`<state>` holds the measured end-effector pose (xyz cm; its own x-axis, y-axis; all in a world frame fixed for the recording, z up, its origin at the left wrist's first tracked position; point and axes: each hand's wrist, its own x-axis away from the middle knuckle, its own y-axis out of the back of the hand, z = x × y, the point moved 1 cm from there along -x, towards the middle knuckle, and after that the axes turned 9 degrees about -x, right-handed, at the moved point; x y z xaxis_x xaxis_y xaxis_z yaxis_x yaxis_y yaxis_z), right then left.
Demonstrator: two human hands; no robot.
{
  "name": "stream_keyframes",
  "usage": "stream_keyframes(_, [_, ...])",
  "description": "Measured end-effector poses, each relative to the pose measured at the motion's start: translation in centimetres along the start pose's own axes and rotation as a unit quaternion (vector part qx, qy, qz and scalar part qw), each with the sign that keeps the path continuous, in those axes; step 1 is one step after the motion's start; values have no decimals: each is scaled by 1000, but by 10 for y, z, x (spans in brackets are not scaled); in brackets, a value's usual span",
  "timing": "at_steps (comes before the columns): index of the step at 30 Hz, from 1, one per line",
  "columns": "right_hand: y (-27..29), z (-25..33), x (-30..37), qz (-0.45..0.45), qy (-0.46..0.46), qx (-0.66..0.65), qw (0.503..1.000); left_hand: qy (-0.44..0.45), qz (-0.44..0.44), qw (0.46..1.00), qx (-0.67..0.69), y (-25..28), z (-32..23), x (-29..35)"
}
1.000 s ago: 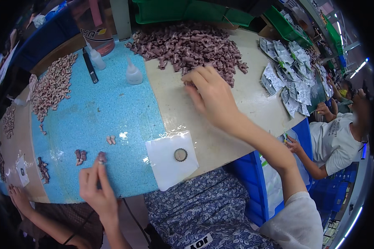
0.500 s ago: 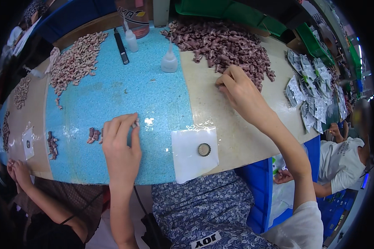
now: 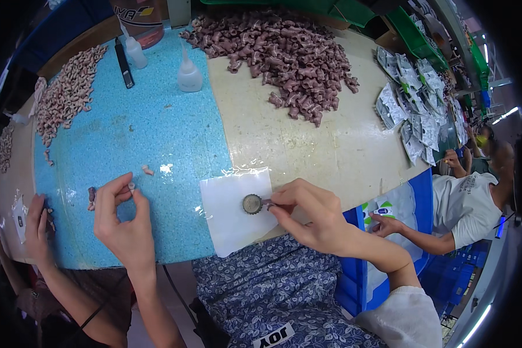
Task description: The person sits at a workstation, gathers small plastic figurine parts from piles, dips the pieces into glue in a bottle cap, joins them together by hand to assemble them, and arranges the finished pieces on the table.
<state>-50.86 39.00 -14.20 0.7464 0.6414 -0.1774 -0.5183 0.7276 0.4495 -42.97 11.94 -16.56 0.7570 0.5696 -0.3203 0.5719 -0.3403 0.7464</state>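
Note:
My left hand (image 3: 124,217) is closed in a pinch over the blue mat, with a small pale ring-like piece (image 3: 131,187) between thumb and fingertip. Another small pinkish piece (image 3: 147,170) lies on the mat just beyond it, and brown pieces (image 3: 91,196) lie to its left, partly hidden. My right hand (image 3: 316,217) pinches a small brown piece (image 3: 267,202) at the right edge of a bottle cap (image 3: 252,204). Whether that piece touches the cap is hard to tell. The cap sits on a white sheet (image 3: 229,232) at the near table edge; its contents are unclear.
A large heap of brown pieces (image 3: 290,58) spreads across the far table. A pale heap (image 3: 69,90) lies far left. Two dropper bottles (image 3: 189,78) and a black pen-like tool (image 3: 123,64) stand or lie between. Silver packets (image 3: 420,110) pile right. Co-workers' hands (image 3: 39,232) flank me.
My right hand has come from the brown heap back to the bottle cap with a brown piece. My left hand has turned up its pinch, showing the pale piece. The view has shifted right.

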Motion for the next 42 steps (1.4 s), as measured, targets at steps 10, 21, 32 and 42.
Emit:
stream_keyframes(10, [-9, -2, -10, 76, 168, 145, 972, 174, 79, 929, 318, 13, -44, 32])
stream_keyframes(21, [-7, 5, -19, 119, 196, 195, 954, 14, 189, 939, 287, -5, -62, 50])
stream_keyframes(32, [3, 20, -12, -17, 13, -79, 997, 75, 184, 899, 391, -22, -70, 64])
stream_keyframes(42, [0, 27, -6, -62, 20, -137, 988, 108, 193, 856, 468, -24, -75, 70])
